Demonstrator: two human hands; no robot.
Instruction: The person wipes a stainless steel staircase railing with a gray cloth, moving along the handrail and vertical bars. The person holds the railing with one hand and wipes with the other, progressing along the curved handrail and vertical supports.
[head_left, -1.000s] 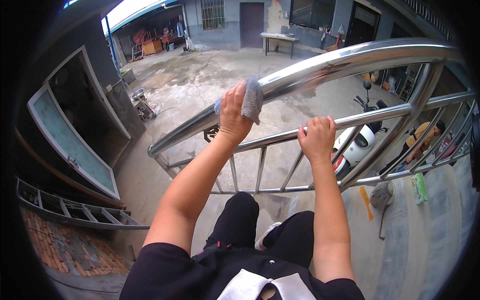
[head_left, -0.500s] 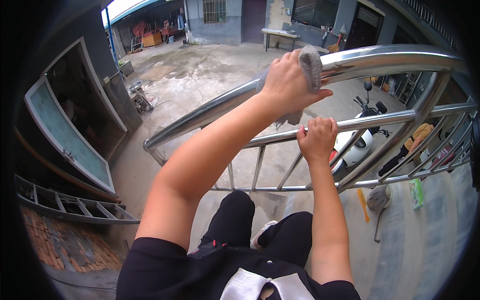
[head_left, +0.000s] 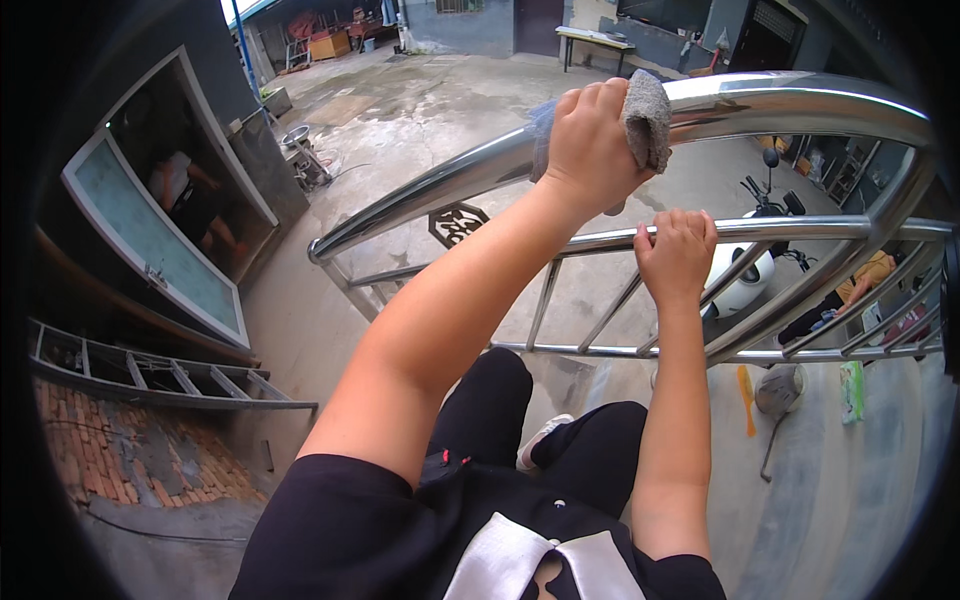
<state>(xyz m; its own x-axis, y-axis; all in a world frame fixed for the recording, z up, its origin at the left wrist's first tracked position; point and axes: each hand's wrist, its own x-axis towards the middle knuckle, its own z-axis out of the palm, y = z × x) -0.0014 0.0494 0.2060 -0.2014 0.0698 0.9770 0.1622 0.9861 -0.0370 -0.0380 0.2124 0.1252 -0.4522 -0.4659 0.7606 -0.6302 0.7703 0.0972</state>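
Observation:
My left hand (head_left: 590,140) is closed over the thick, shiny metal handrail (head_left: 790,105), pressing a grey cloth (head_left: 648,118) against it. The cloth bunches up beside the thumb side, and part of it shows past the fingers. Below, my right hand (head_left: 676,258) wraps round the thinner metal rail (head_left: 800,230) of the same railing. Both arms reach forward, the left one higher and crossing in front of the rails.
At left stand an open door (head_left: 155,240), with a person (head_left: 180,185) inside the doorway, and a ladder (head_left: 160,378). Beyond the railing are a white scooter (head_left: 745,280) and another person (head_left: 860,285). A green packet (head_left: 851,392) and a metal dipper (head_left: 778,390) lie on steps at right.
The view has shifted, so the railing sits slightly higher and farther right. Both hands stay on their rails. The cloth's visible end looks more bunched. A person now shows clearly in the left doorway.

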